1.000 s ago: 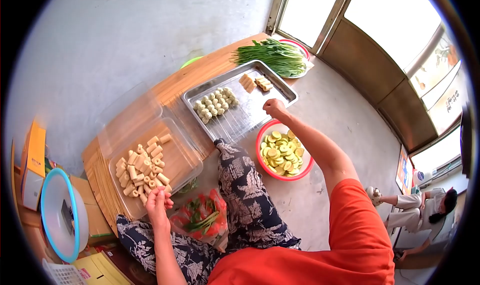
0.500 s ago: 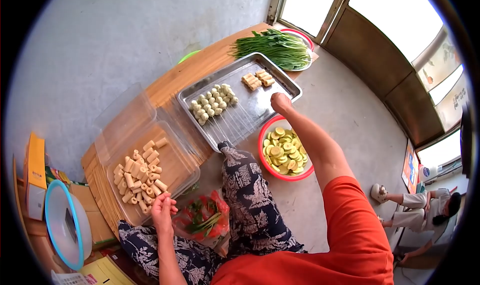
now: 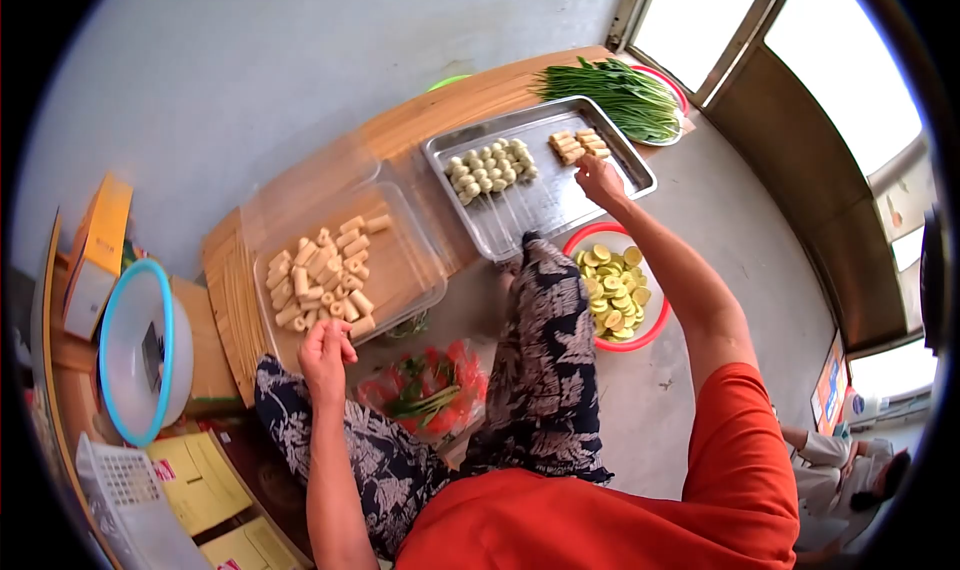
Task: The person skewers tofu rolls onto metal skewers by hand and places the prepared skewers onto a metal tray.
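My right hand (image 3: 602, 182) is closed in a pinch over the metal tray (image 3: 565, 202), close to the short rows of brown rolls (image 3: 578, 146). What its fingers hold, if anything, is too small to make out. Skewered pale-green balls (image 3: 490, 173) lie in the same tray, thin sticks pointing towards me. By the near edge of a clear plastic container (image 3: 408, 275), my left hand (image 3: 327, 358) has its fingers curled and thumb pressed in. Its contents cannot be made out. Beside it, a pile of beige hollow rolls (image 3: 325, 275) fills part of the container.
A red-rimmed bowl of sliced squash (image 3: 612, 290) sits right of my knee. Long green leaves (image 3: 625, 100) lie at the table's far end. Between my legs is a red bag with greens (image 3: 425, 390). A blue-rimmed basin (image 3: 165, 370) stands left; another person (image 3: 860, 470) is at lower right.
The view has shifted, so the table and trays appear farther right. My right hand has come nearer to the brown rolls in the metal tray. My left hand stays by the container's near edge.
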Tool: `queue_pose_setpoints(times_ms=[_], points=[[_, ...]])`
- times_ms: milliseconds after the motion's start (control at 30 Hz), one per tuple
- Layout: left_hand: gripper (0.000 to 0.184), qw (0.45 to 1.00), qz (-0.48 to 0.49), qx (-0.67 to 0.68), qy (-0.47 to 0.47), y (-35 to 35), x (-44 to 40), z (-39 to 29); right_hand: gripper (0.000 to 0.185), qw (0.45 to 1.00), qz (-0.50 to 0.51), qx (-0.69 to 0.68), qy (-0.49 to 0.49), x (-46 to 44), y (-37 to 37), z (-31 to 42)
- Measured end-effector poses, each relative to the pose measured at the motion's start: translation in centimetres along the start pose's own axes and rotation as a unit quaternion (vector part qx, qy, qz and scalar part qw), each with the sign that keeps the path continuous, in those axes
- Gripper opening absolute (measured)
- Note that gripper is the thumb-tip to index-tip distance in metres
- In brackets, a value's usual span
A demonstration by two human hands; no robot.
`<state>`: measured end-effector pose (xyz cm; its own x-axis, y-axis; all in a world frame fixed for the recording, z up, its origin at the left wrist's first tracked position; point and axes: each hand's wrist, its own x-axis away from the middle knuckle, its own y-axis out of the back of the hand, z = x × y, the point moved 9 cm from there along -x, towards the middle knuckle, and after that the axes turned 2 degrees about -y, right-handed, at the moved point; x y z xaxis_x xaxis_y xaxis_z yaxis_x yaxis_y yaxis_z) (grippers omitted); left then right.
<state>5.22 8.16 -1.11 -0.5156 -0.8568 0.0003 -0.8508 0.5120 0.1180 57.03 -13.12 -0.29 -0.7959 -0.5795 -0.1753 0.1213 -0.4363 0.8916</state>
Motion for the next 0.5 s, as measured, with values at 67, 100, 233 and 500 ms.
queue_pose_setpoints(times_ms=[67, 100, 233, 500], points=[[0.029, 0.999, -0.045, -0.010, -0.029, 2.9, 0.2, -1.2, 0.022, 0.997, 0.009, -0.059, 0.042, -0.1, -0.4, 3.3], [0.029, 0.997, -0.067, -0.027, -0.041, 4.2, 0.4, -2.0, 0.023, 0.994, 0.004, -0.096, 0.060, -0.3, -0.8, 4.7], [0.022, 0.987, -0.106, -0.025, -0.121, 8.0, -0.1, -4.8, 0.023, 0.986, 0.049, -0.111, 0.112, 0.2, -2.5, 13.1], [0.028, 0.991, -0.122, 0.051, -0.036, 10.9, -1.7, -1.7, 0.019, 0.977, 0.070, -0.035, 0.196, 2.7, -13.3, 22.5]])
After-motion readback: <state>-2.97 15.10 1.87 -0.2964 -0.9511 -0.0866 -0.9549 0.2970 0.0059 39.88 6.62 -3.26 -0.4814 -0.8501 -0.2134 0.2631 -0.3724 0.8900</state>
